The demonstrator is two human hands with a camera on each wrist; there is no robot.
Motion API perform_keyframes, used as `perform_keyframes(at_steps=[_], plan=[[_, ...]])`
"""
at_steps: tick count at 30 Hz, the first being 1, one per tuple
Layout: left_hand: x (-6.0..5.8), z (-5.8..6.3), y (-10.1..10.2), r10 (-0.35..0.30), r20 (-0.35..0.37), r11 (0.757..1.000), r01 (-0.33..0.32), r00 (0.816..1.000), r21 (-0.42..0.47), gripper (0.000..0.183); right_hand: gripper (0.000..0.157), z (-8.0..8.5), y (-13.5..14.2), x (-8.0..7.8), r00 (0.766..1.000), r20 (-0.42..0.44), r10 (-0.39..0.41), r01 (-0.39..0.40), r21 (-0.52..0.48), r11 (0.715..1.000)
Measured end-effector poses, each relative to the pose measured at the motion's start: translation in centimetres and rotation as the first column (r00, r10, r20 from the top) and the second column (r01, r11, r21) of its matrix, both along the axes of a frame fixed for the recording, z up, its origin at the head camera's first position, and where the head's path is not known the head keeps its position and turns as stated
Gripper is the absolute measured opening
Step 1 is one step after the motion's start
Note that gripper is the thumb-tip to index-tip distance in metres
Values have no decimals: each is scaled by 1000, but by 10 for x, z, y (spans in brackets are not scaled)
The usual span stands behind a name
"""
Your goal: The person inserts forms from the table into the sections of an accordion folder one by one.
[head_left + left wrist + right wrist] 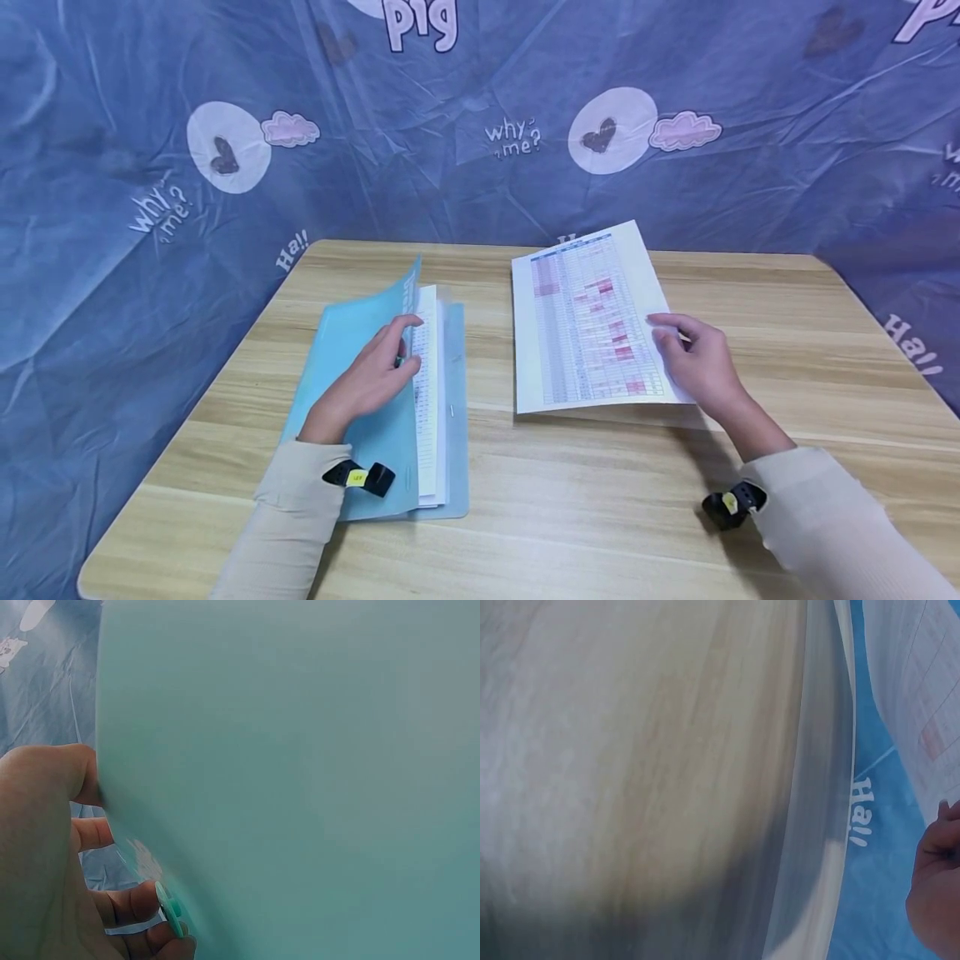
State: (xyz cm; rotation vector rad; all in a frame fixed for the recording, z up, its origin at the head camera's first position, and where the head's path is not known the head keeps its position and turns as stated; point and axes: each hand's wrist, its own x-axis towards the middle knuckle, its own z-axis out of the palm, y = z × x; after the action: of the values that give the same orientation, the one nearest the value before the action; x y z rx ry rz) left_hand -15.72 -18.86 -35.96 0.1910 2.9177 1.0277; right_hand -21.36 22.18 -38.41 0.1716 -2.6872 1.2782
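1. The left hand [367, 379] held up the front cover of a light blue folder [352, 350]. Its fingers curled round the cover's edge.
2. The folder lay on the left side of a wooden table [600, 492]. Its cover was lifted a little, like a book just starting to open.
3. White pages [427, 400] with small print lay inside the folder, under the lifted cover.
4. In the left wrist view, the blue cover [300, 765] filled almost the whole picture. The fingers [97, 832] peeked out at its edge.
5. The right hand [693, 358] pinched the right edge of a loose sheet of paper [588, 321].
6. The sheet had a table with pink and red marks on it. It was to the right of the folder and not touching it. Its far end was tilted up off the table.
7. Blue cloth [112, 167] with hearts and words hung behind the table.
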Motion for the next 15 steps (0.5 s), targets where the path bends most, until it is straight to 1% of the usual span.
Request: perform_keyframes(at_steps=[4, 7, 10, 15], plan=[[0, 0, 1, -5, -4, 1000, 5, 1000, 0, 52, 28, -1, -5, 0, 995, -50, 81, -83, -33, 996], [0, 0, 0, -4, -2, 1000, 4, 1000, -2, 52, 25, -1, -10, 1, 988, -70, 137, -141, -46, 989], [0, 0, 0, -3, -3, 1000, 3, 1000, 0, 52, 25, 1, -15, 2, 982, -66, 176, -179, -41, 983], [1, 0, 0, -2, -7, 1000, 2, 1000, 3, 52, 24, 2, -20, 3, 977, -47, 209, -211, -43, 977]])
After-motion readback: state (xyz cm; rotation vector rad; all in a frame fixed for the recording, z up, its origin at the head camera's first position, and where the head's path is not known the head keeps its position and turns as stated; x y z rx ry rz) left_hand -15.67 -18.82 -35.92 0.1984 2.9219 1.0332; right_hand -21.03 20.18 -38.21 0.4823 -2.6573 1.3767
